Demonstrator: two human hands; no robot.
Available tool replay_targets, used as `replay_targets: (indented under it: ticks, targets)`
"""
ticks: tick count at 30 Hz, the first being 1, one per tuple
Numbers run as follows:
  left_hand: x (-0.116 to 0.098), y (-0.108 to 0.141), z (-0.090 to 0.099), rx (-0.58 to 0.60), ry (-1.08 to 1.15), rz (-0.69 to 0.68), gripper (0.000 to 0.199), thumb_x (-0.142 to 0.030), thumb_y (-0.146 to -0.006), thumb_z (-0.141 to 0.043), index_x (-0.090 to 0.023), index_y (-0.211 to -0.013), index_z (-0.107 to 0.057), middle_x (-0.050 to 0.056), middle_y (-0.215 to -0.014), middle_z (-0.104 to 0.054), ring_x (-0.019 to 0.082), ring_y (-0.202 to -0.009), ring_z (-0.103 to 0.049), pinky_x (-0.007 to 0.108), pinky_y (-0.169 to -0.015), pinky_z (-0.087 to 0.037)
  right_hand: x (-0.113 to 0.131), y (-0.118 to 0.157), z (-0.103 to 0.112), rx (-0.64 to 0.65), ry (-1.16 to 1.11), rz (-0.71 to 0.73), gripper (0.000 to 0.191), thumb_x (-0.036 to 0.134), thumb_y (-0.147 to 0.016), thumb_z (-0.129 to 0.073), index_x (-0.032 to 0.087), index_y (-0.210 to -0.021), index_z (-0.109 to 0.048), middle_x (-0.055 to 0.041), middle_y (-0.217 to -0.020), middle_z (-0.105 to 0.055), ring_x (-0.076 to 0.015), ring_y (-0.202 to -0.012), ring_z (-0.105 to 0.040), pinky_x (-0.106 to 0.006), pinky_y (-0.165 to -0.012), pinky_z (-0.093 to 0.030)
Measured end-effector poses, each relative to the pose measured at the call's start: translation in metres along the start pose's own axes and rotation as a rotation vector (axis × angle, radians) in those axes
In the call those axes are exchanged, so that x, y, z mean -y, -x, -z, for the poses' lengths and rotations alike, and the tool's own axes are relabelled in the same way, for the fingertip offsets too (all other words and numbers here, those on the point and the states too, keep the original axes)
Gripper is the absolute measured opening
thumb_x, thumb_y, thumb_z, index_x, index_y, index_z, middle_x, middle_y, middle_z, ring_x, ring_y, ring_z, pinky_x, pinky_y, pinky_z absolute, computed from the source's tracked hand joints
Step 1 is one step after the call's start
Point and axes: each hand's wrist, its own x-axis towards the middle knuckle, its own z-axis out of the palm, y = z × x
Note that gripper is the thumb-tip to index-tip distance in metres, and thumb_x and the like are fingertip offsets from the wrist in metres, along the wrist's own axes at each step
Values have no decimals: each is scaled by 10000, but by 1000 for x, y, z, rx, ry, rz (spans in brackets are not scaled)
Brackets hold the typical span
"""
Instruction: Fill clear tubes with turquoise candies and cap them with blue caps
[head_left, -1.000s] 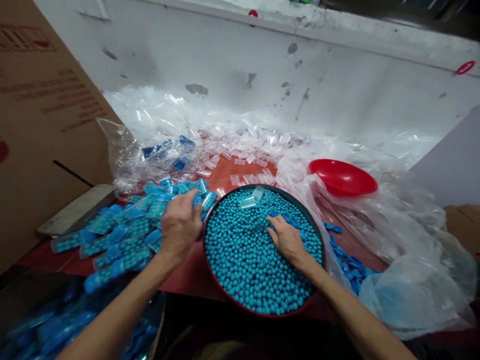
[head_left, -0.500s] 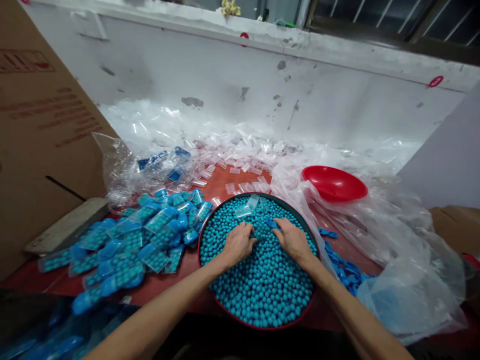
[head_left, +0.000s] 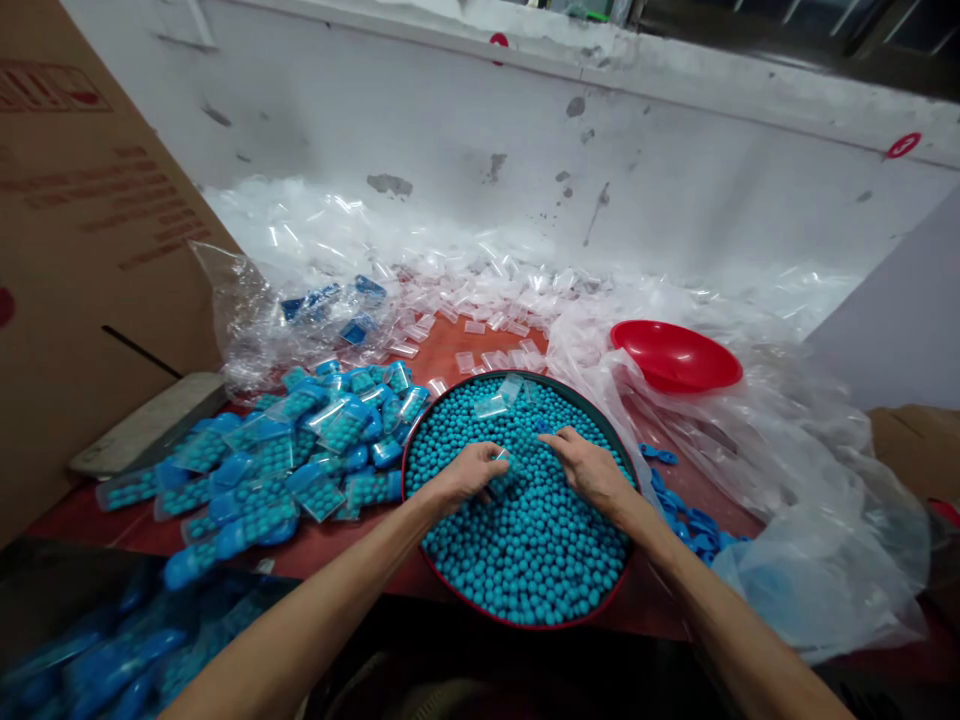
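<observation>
A round red-rimmed bowl (head_left: 414, 574) full of small blue balls (head_left: 536, 560) stands at the table's front edge. Over its left half, my left hand (head_left: 474, 472) is closed on a small clear case with blue balls showing in it. My right hand (head_left: 589, 468) is over the right half, thumb and fingers pinched on a small blue cap (head_left: 541, 427). Two clear cases (head_left: 491, 406) lie on the balls at the back of the bowl. Filled cases with blue caps (head_left: 274, 455) are heaped left of the bowl.
Loose clear cases (head_left: 465, 362) and plastic film cover the back of the red table (head_left: 439, 350). A red dish (head_left: 675, 357) rests on film at right, near blue caps (head_left: 686, 520). A cardboard box (head_left: 97, 250) and a grey slab (head_left: 150, 425) stand at left.
The view has shifted slightly. My left hand has turned, and its fingers are now closed around the clear case. My right hand stays near the same spot with the blue cap.
</observation>
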Motion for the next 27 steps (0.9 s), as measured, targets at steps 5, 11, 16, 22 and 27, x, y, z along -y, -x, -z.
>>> replay_targets:
  ticks: [5,11,16,22,27]
  targets:
    - [-4,10,2,144,251,53,270,-353,-683,-536,-153,-846,-456,-37,-620,-500,78,-481,-515,169,-404,-393,22,-3,-7,0,-374,173,294,157,-798,-428,211,-1067,-531,-28,-935,-576,-141,-859,-534,-256,-767,-402]
    - [2,17,4,227,366,57,330,-357,-688,-558,-178,-922,-410,3,-683,-576,92,-458,-551,138,-344,-320,3,13,0,110,-237,39,213,186,-829,-385,181,-875,-594,-12,-771,-581,-122,-698,-531,-217,-652,-388]
    - [3,19,-4,247,404,53,298,-346,-707,-545,-176,-911,-409,-5,-656,-575,75,-430,-530,126,-324,-285,-13,-4,9,138,307,-6,329,149,-846,-334,264,-1113,-487,-54,-1028,-518,-164,-855,-522,-234,-649,-365]
    - [7,18,-5,189,382,55,295,-342,-709,-548,-175,-906,-406,-18,-629,-564,68,-413,-517,119,-312,-285,-23,-18,4,229,494,22,262,145,-863,-298,201,-1007,-510,-55,-898,-556,-160,-743,-561,-237,-574,-356]
    - [10,17,-6,196,372,18,335,-360,-694,-572,-179,-918,-400,-10,-652,-581,73,-432,-531,122,-333,-312,-28,-8,6,223,517,-27,253,127,-852,-314,181,-975,-528,-71,-864,-579,-172,-730,-574,-247,-572,-368]
